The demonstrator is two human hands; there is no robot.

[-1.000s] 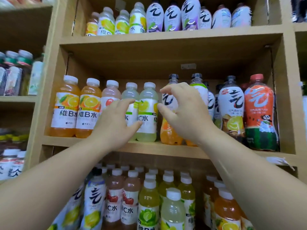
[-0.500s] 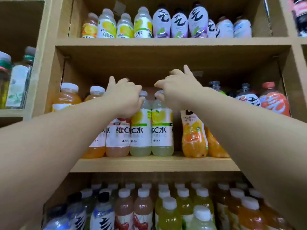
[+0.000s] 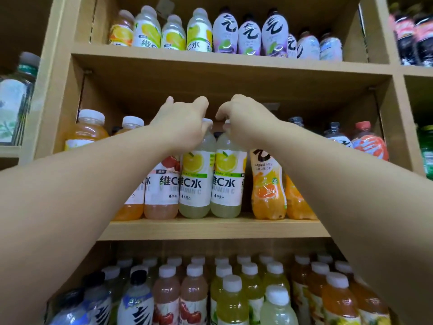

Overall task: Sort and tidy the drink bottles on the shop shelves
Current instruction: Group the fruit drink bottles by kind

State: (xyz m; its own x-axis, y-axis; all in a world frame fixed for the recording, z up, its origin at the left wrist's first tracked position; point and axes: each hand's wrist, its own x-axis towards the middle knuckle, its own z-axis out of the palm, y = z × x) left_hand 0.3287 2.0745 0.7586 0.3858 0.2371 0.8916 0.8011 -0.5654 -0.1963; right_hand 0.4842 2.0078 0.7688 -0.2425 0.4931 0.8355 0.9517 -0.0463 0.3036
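Pale wood shelving fills the view. Its middle shelf point(image 3: 210, 228) carries the row being worked on, the top shelf point(image 3: 210, 59) holds yellow-labelled and white-and-purple bottles, and a crowd of white-capped bottles point(image 3: 232, 299) stands below. On the middle shelf, orange drinks point(image 3: 84, 132) stand at the left, then a pink bottle point(image 3: 161, 193). Two lemon bottles come next, with an orange-labelled bottle point(image 3: 268, 191) just to their right.

Both forearms reach up and meet at the centre. The left hand point(image 3: 180, 127) has its fingers curled down over the top of the left lemon bottle point(image 3: 195, 184), whose cap shows at the fingertips. The right hand point(image 3: 243, 123) is curled over the top of the right lemon bottle point(image 3: 226, 184), hiding most of its cap. The two bottles stand upright and touch side by side at the shelf front.

Half a second ago the right hand's fingers were lifted and loose above the cap; now they are folded onto it. Both bottles stand where they did.
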